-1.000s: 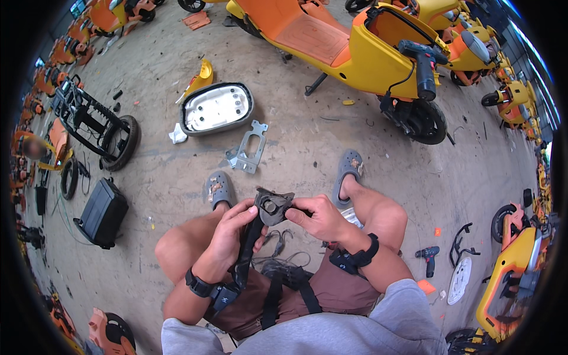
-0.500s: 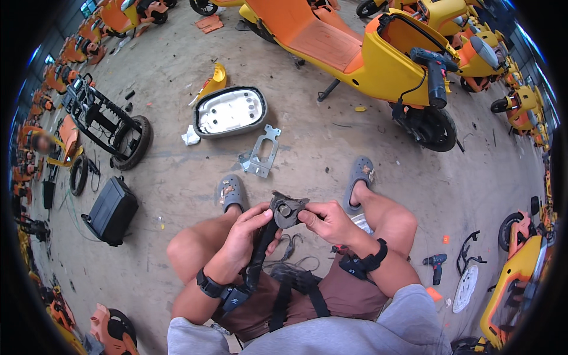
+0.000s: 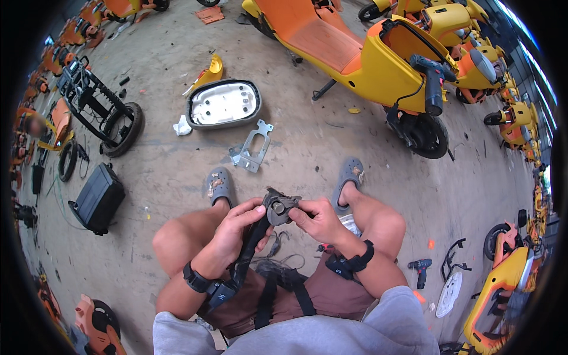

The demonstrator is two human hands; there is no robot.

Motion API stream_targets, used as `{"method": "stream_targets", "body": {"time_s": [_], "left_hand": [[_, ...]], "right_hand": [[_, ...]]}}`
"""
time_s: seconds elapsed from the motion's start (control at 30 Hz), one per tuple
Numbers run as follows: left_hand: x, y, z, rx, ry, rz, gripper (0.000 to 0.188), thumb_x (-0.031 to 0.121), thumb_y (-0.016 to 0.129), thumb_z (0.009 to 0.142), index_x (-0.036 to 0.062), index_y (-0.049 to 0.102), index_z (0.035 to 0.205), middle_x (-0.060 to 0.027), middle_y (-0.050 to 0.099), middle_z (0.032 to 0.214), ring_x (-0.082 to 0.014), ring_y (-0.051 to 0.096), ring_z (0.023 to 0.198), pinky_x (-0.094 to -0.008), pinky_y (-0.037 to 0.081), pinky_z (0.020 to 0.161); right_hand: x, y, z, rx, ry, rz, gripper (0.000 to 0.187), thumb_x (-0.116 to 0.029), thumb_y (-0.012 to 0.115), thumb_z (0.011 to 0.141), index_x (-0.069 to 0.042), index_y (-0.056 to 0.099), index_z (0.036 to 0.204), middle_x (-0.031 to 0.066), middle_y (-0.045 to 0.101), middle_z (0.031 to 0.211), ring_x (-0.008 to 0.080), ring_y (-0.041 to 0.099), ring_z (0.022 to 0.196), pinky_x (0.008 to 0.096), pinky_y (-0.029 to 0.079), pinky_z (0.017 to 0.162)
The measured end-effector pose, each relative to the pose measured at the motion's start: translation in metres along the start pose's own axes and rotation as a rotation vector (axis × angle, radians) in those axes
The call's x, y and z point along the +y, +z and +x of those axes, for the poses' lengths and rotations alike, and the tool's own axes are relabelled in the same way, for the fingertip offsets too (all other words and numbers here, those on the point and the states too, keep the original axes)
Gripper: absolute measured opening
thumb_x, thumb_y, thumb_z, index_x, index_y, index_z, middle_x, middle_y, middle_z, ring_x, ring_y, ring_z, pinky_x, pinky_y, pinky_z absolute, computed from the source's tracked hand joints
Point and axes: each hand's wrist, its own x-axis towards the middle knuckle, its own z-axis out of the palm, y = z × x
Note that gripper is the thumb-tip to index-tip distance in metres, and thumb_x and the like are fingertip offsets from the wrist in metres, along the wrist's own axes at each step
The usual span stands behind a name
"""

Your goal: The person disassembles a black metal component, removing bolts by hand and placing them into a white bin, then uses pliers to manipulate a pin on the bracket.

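A dark part with a round metal centre (image 3: 277, 208), its exact kind unclear, is held between my knees. From its lower left a black bar or strap (image 3: 251, 248) runs down toward my left wrist; whether the two are joined is hard to see. My left hand (image 3: 232, 232) is closed around the left side, thumb on top and fingers behind the bar. On the other side my right hand (image 3: 322, 220) pinches the part's right edge between thumb and fingers. Thin dark cables (image 3: 278, 255) lie below, near my lap.
A silver metal bracket (image 3: 254, 151) and an upturned seat-shaped pan (image 3: 225, 105) lie on the floor ahead. A yellow scooter (image 3: 349, 53) with a cordless drill (image 3: 432, 83) on it stands beyond. Leftward are a black case (image 3: 99, 198) and a bare frame (image 3: 97, 106); another drill (image 3: 420, 271) lies right.
The view has shifted slightly, so floor objects appear moved a little left. Both hands keep their hold on the dark part, which is turned slightly.
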Motion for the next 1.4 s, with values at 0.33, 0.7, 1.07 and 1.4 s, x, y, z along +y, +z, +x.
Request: {"method": "stream_targets", "body": {"time_s": [0.33,0.7,1.07,1.4], "left_hand": [[-0.001,-0.002,-0.003,0.017,0.009,0.024,0.029,0.028,0.055,0.098,0.0061,0.055,0.117,-0.0075,0.061,0.075,-0.015,0.057,0.054,-0.0255,0.042,0.046],[-0.001,0.0,-0.003,-0.007,-0.008,-0.02,0.031,0.028,0.054,0.098,0.004,0.054,0.119,-0.0083,0.061,0.076,-0.016,0.057,0.054,-0.0267,0.043,0.045],[-0.005,-0.002,0.001,-0.026,-0.016,-0.032,0.033,0.029,0.054,0.098,0.0031,0.053,0.12,-0.0092,0.06,0.076,-0.0157,0.058,0.052,-0.0259,0.043,0.044],[-0.017,0.001,0.004,0.032,0.147,-0.039,0.034,0.024,0.054,0.1,0.003,0.049,0.126,-0.0101,0.061,0.083,-0.0159,0.059,0.059,-0.0275,0.046,0.049]], "right_hand": [[-0.01,-0.002,-0.003,0.047,-0.066,-0.134,0.032,-0.027,0.069,0.091,0.002,0.067,0.08,0.0116,0.052,0.053,0.0131,0.047,0.047,0.0301,0.039,0.046],[-0.008,-0.002,-0.004,0.03,-0.055,-0.08,0.03,-0.026,0.069,0.092,0.002,0.066,0.081,0.01,0.048,0.054,0.0117,0.041,0.05,0.0303,0.036,0.047],[-0.003,-0.008,-0.004,-0.065,0.027,0.014,0.031,-0.026,0.066,0.093,0.002,0.064,0.08,0.0093,0.049,0.056,0.0114,0.044,0.053,0.0298,0.037,0.049],[0.003,0.016,-0.007,0.002,0.135,0.272,0.051,-0.045,0.053,0.099,0.002,0.062,0.08,-0.0002,0.051,0.058,0.0058,0.044,0.05,0.0224,0.032,0.045]]}}
